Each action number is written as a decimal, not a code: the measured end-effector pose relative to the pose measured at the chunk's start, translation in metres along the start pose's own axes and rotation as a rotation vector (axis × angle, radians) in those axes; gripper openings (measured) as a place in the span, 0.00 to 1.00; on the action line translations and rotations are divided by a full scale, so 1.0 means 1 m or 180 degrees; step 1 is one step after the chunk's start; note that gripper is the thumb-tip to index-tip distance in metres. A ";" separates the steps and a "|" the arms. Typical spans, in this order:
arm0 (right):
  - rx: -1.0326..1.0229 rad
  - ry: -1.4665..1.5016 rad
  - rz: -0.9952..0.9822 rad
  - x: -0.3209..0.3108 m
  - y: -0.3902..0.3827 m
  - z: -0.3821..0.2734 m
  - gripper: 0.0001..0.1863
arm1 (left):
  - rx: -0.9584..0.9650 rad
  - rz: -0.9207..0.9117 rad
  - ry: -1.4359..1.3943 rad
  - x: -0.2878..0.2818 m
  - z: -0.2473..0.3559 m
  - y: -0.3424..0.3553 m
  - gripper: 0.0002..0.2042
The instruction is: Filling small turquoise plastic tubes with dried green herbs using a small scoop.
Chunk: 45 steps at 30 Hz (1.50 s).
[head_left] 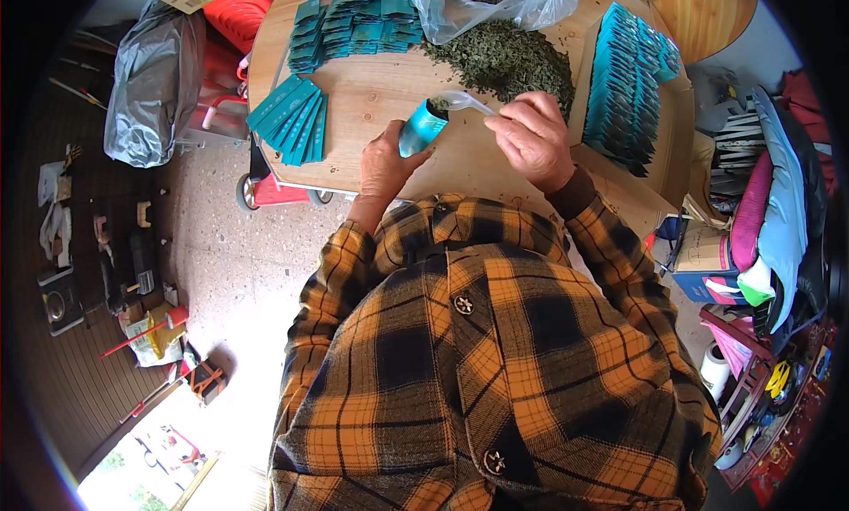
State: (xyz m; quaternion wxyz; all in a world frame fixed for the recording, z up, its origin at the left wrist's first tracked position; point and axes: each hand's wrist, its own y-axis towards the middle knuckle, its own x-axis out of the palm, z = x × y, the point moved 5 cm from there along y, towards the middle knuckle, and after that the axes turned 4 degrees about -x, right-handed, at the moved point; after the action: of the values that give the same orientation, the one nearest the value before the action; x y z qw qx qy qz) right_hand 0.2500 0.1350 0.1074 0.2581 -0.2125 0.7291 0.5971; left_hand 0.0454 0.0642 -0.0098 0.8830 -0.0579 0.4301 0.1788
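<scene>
My left hand (386, 168) is closed round a small teal packet (422, 129), its open mouth tilted up and to the right. Dried green leaves show in that mouth. In my right hand (534, 141) is a clear plastic spoon (466, 101), gripped by its handle, with its bowl right at the packet's opening. Just beyond the spoon lies a heap of dried leaves (522, 64) on the wooden table (354, 100). To the left of my left hand, several flat teal packets (290, 122) lie fanned out.
Stacks of teal packets (358, 20) stand at the table's far left. A clear plastic bag (495, 9) lies over leaves at the back. On the right, a cardboard box (676, 144) holds rows of upright teal packets (623, 91). A grey plastic-covered object (157, 87) stands left of the table.
</scene>
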 end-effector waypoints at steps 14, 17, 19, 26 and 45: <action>0.2361 0.1381 0.0008 0.017 -0.052 0.048 0.03 | 0.0027 -0.0007 0.0005 0.001 -0.001 0.000 0.25; 0.2809 0.1770 -0.0400 0.037 -0.073 0.058 0.04 | 0.0028 -0.0014 0.0027 0.001 -0.001 0.001 0.25; 0.2894 0.1886 -0.0479 0.043 -0.078 0.062 0.05 | 0.0026 0.0028 0.0035 0.002 -0.001 0.001 0.26; 0.3161 0.1235 0.0085 0.057 -0.084 0.088 0.06 | 0.0015 -0.0007 0.0031 0.002 -0.002 0.001 0.27; 0.2102 0.1117 0.0640 0.043 -0.047 0.068 0.04 | -0.0022 -0.0029 0.0048 0.000 -0.002 0.001 0.27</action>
State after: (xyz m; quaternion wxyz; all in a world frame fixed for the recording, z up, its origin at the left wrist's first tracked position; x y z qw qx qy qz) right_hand 0.2540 0.1921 0.0344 0.1240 -0.1444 0.9325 0.3071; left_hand 0.0441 0.0645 -0.0109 0.8804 -0.0642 0.4358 0.1758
